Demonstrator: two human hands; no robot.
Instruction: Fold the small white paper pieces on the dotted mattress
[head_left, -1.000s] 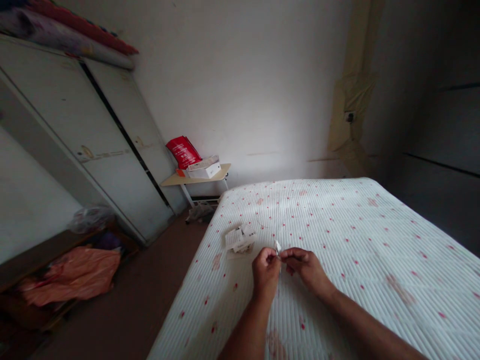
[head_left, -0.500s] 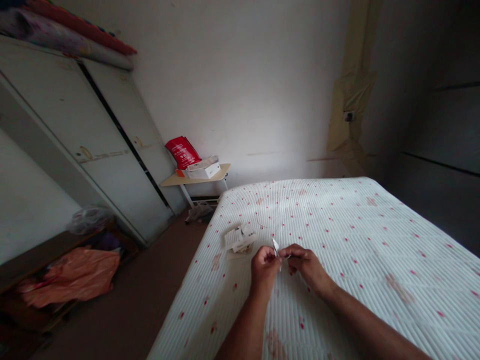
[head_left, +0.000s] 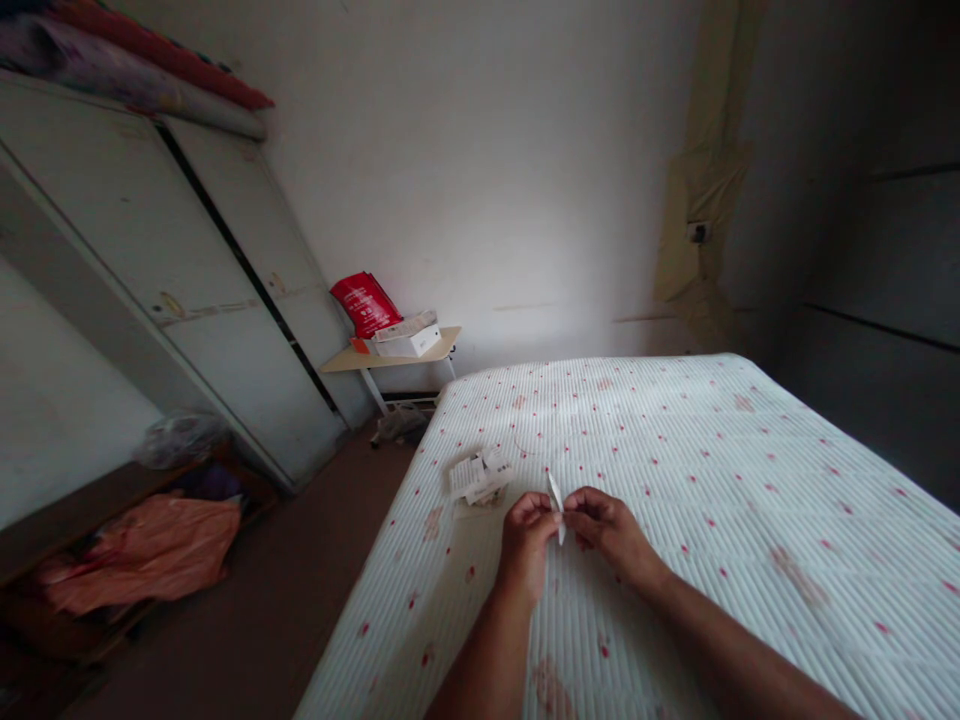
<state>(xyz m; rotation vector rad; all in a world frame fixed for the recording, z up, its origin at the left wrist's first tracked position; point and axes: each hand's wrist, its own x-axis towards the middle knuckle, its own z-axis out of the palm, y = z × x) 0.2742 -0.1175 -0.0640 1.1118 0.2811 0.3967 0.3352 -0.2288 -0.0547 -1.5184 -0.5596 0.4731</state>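
Note:
Above the bed's ribbed white cover with red dots (head_left: 660,462), my left hand (head_left: 529,535) pinches a small, thin white piece (head_left: 555,492), held on edge. From the other side, my right hand (head_left: 606,525) has its fingers closed at the same piece, and the fingertips of both hands nearly meet. What the piece is cannot be made out. Just beyond my left hand, a small pile of printed papers or packaging (head_left: 480,478) lies on the cover.
A small table (head_left: 345,361) beyond the bed's left corner bears a red bag (head_left: 365,305) and a white box (head_left: 409,342). Tall cabinets (head_left: 217,290) stand at the left. Orange cloth (head_left: 154,550) lies on a low wooden unit at the lower left.
My right hand has moved slightly left, its fingers now against the white piece. The piece has turned a little and shows as a narrower upright sliver.

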